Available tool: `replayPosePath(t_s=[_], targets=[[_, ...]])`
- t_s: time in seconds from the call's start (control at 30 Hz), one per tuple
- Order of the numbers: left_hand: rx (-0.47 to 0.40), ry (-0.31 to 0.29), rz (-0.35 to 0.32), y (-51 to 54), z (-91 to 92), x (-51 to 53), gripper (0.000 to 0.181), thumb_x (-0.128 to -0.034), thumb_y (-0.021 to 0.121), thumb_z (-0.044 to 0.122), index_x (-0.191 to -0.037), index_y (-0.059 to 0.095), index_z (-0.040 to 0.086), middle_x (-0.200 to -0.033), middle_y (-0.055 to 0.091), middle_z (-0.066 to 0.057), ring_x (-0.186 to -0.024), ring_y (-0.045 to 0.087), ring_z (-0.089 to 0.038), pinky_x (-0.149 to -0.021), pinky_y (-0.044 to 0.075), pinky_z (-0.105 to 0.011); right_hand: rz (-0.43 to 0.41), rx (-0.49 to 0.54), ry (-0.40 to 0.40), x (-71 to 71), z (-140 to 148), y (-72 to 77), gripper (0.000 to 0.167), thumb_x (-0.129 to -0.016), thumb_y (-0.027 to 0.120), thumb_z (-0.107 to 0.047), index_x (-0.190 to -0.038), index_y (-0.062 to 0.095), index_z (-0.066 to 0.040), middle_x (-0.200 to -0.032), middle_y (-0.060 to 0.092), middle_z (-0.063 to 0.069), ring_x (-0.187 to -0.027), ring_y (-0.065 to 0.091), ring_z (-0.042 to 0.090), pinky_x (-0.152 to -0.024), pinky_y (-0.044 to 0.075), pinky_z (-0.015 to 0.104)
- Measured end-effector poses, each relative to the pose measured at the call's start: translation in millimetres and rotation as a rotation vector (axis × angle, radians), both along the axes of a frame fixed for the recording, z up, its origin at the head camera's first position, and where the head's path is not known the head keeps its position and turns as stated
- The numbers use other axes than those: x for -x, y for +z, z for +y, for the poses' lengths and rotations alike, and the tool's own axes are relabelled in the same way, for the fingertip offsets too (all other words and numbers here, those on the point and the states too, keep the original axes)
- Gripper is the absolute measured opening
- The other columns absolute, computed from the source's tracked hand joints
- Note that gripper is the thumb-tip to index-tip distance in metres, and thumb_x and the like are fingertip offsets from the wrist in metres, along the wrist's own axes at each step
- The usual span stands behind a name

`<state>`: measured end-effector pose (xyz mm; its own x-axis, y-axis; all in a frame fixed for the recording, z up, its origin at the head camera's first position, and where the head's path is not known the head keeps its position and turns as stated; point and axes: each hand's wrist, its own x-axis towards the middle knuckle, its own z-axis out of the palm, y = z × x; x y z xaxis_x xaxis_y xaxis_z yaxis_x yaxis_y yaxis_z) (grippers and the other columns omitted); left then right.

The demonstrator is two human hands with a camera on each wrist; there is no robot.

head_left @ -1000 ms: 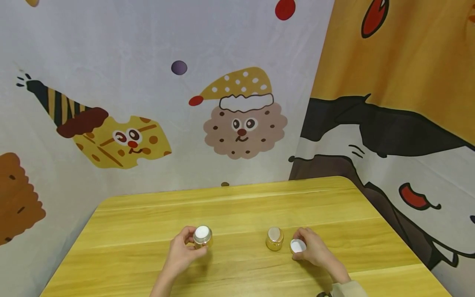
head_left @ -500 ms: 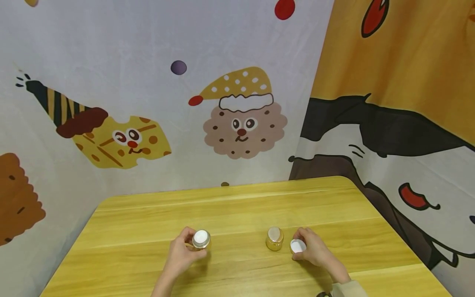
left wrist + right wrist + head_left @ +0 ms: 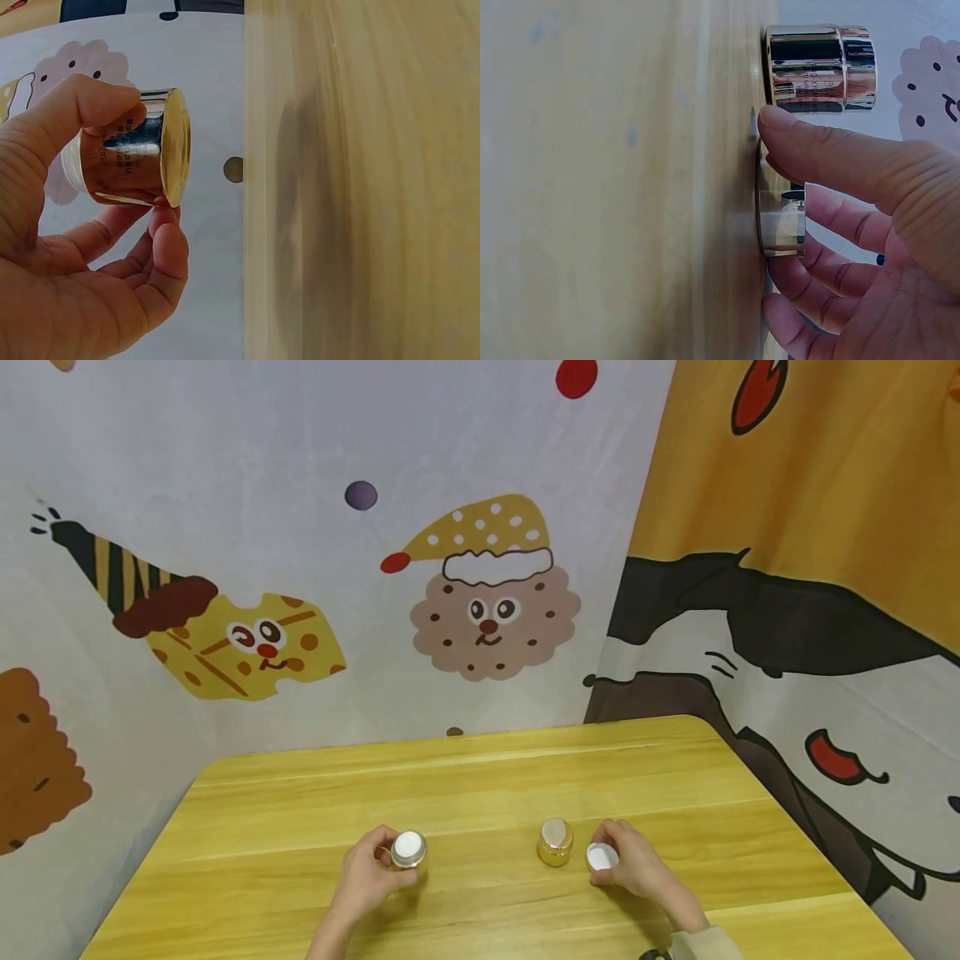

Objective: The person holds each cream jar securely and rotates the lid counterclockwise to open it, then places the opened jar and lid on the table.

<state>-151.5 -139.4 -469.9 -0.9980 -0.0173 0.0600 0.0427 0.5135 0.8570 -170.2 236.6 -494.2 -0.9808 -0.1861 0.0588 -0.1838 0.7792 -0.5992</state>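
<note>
With thumb and fingers my left hand (image 3: 363, 878) grips a shiny gold cosmetic jar (image 3: 124, 157). Its outer lid is off and a white disc shows on top in the head view. In the left wrist view the jar's base hangs apart from the table, over a soft shadow. On the right, my right hand (image 3: 637, 866) holds a gold lid (image 3: 784, 225) between thumb and fingers, its white inside facing up. The lid sits on the tabletop. Just left of it stands a second gold jar (image 3: 555, 843), closed and upright, which neither hand touches.
The wood-grain table (image 3: 465, 793) has rounded far corners. Behind it hangs a pale cloth (image 3: 285, 485) printed with cartoon food figures. A yellow cloth (image 3: 840, 485) with a cartoon animal print hangs at the right.
My left hand and its jar have shifted slightly toward the near side, with a small change in the jar's tilt. The right hand, lid and second jar stay in place.
</note>
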Motion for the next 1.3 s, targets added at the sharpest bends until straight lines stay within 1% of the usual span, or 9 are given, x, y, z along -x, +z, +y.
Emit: replayPosePath(t_s=[0.23,0.4,0.53,0.77,0.97,1.13,1.3], targets=[[0.042,-0.008,-0.015,-3.4,-0.8,0.4,0.042,-0.0530,0.083,0.000,-0.088,0.061,0.006,-0.076,0.052,-0.001,-0.070,0.044,-0.015,-0.060,0.036,-0.022,0.008,0.000,0.007,0.1,0.2,0.4,0.049,-0.051,0.089,-0.011,-0.088,0.057,-0.010,-0.087,0.052,0.002,-0.079,0.049,0.017,-0.068,0.041,0.032],[0.062,-0.047,-0.021,-6.6,-1.5,1.9,0.042,-0.0528,0.083,-0.001,-0.087,0.061,0.005,-0.078,0.052,-0.002,-0.070,0.044,-0.016,-0.060,0.036,-0.023,0.006,0.009,-0.001,0.4,0.0,0.2,0.049,-0.051,0.089,-0.011,-0.088,0.057,-0.010,-0.087,0.052,0.001,-0.079,0.049,0.017,-0.068,0.042,0.033],[0.065,-0.066,-0.033,-8.1,-1.7,2.7,0.043,-0.0522,0.083,-0.003,-0.088,0.060,0.004,-0.079,0.052,-0.002,-0.071,0.044,-0.017,-0.061,0.037,-0.023,0.004,0.008,-0.004,1.6,0.7,-1.4,0.049,-0.051,0.089,-0.011,-0.088,0.056,-0.010,-0.086,0.052,0.001,-0.079,0.049,0.017,-0.069,0.042,0.033],[0.091,-0.072,-0.034,-11.6,-3.0,2.6,0.043,-0.0513,0.083,-0.003,-0.087,0.060,0.005,-0.078,0.052,-0.002,-0.071,0.044,-0.017,-0.062,0.037,-0.025,0.016,-0.003,0.014,2.2,1.8,-3.1,0.049,-0.051,0.089,-0.012,-0.087,0.056,-0.010,-0.087,0.052,0.001,-0.079,0.049,0.017,-0.069,0.042,0.032],[0.084,-0.080,-0.048,-15.6,-4.0,3.3,0.044,-0.0521,0.083,-0.004,-0.088,0.059,0.004,-0.079,0.053,-0.003,-0.072,0.045,-0.017,-0.064,0.038,-0.026,0.015,0.003,0.017,2.1,1.9,-3.7,0.049,-0.051,0.089,-0.013,-0.088,0.056,-0.010,-0.087,0.052,0.001,-0.079,0.049,0.017,-0.068,0.042,0.032],[0.083,-0.094,-0.050,-15.8,-5.9,2.7,0.044,-0.0530,0.082,-0.005,-0.089,0.059,0.002,-0.081,0.054,-0.004,-0.074,0.045,-0.018,-0.065,0.039,-0.028,0.015,0.000,0.014,1.6,2.1,-3.6,0.049,-0.051,0.089,-0.012,-0.087,0.056,-0.010,-0.086,0.052,0.001,-0.079,0.049,0.017,-0.069,0.042,0.032],[0.096,-0.089,-0.065,-16.8,-5.4,2.6,0.043,-0.0529,0.082,-0.004,-0.089,0.059,0.002,-0.082,0.054,-0.004,-0.074,0.046,-0.019,-0.065,0.039,-0.029,0.016,0.001,0.012,1.1,2.0,-4.1,0.049,-0.051,0.089,-0.012,-0.087,0.056,-0.011,-0.086,0.052,0.001,-0.079,0.049,0.017,-0.069,0.042,0.032]])
